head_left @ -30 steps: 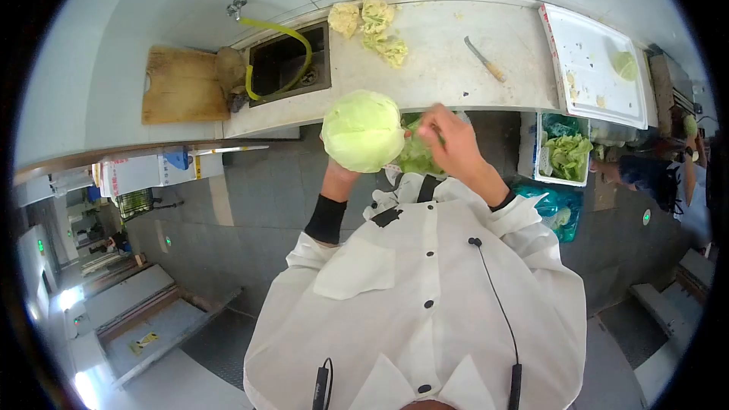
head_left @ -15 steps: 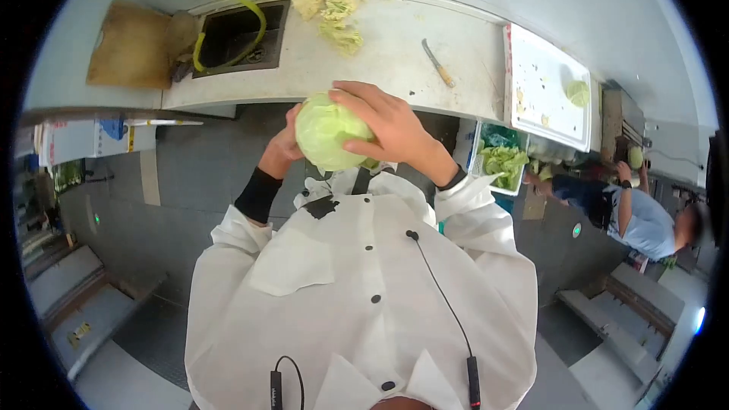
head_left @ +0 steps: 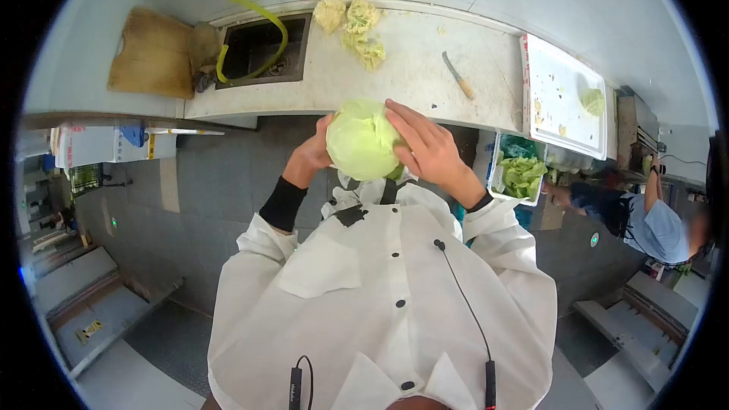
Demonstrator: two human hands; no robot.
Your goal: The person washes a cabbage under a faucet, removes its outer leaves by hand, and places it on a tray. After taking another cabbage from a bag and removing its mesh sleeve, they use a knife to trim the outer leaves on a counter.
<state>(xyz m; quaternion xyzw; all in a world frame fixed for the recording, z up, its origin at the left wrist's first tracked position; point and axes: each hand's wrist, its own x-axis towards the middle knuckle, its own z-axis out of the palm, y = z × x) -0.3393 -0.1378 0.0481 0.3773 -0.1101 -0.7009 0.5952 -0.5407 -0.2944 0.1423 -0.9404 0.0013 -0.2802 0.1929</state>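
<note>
A pale green cabbage (head_left: 357,140) is between my hands, raised in front of my chest near the counter's front edge. My left hand (head_left: 313,150) wraps around its left side, the fingertips partly hidden behind it. Against the right side presses my right hand (head_left: 434,150), its fingers bent over the outer leaves. On the counter beyond lies a knife (head_left: 459,76) with a wooden handle. Several torn, yellowish cabbage leaves (head_left: 363,39) are near the wall.
A sink (head_left: 298,68) with a yellow-green hose (head_left: 282,30) is at left, beside a wooden board (head_left: 152,53). At right a white foam box (head_left: 530,118) holds another cabbage (head_left: 592,102). Below it, a crate holds green leaves (head_left: 522,176). A person (head_left: 659,220) works farther right.
The whole scene has shifted right and slightly down in view. My right hand's fingers have shifted on the cabbage, which remains held in both hands. The other person's arm has moved.
</note>
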